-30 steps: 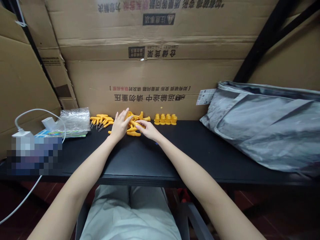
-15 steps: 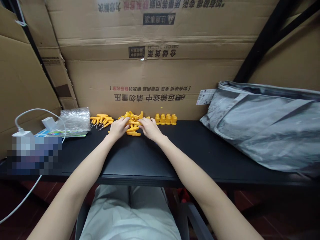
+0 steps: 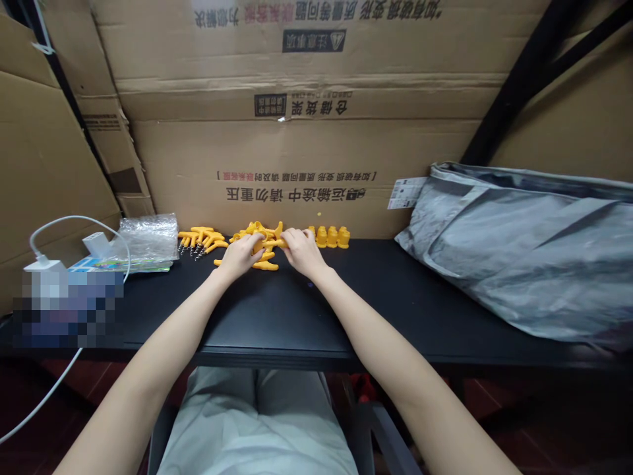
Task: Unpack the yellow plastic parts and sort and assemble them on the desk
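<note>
A heap of yellow plastic T-shaped handles (image 3: 262,232) lies at the back of the black table (image 3: 297,310). My left hand (image 3: 241,256) rests on the heap's left side, fingers curled around a yellow piece. My right hand (image 3: 301,251) is on the heap's right side, its fingers pinching another yellow handle. Left of the heap lie several yellow handles with metal screw tips (image 3: 200,239). Right of it stands a short row of yellow caps (image 3: 332,236), just beyond my right hand.
A clear plastic bag (image 3: 148,236) and a white charger with cable (image 3: 96,244) lie at the left. A large grey bag (image 3: 524,244) fills the table's right side. Cardboard boxes (image 3: 297,158) wall off the back.
My left hand's fingers, spread open a second ago, have curled onto the heap. My right hand has slid a little to the right and back, nearer the row of caps.
</note>
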A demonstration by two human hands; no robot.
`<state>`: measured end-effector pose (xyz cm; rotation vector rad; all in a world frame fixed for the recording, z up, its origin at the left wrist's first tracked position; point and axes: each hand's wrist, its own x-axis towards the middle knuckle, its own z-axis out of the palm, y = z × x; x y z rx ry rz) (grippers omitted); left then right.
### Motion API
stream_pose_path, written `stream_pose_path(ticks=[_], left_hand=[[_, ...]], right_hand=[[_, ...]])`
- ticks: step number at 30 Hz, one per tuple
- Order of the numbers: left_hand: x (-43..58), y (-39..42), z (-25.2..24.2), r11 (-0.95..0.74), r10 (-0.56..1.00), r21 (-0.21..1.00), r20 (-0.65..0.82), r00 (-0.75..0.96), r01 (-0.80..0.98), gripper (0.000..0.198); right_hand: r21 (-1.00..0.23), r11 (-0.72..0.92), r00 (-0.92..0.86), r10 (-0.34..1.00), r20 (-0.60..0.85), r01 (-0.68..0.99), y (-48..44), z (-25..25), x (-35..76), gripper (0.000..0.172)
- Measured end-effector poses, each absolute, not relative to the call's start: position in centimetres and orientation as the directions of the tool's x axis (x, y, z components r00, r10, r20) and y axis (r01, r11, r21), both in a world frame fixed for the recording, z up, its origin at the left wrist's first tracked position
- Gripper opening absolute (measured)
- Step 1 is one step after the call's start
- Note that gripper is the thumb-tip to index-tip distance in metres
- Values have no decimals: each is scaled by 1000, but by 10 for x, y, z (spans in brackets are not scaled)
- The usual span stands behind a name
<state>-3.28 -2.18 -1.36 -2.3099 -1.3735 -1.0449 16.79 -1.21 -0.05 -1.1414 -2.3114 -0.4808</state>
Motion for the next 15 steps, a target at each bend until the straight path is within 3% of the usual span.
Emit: stream_pose_path(ticks=[4, 9, 15], left_hand=[[-36, -20, -16, -512, 667, 121, 680, 305, 851, 26], [-37, -19, -17, -508, 683, 111, 656, 321, 854, 24], [-35, -18, -13, -525, 734, 302, 634, 244, 796, 21]], right_hand=[[38, 662, -569, 612, 549, 749, -7, -6, 171, 30], [37, 636, -562, 651, 510, 771, -6, -7, 168, 22], [109, 588, -539, 632, 557, 802, -13, -1, 165, 17]])
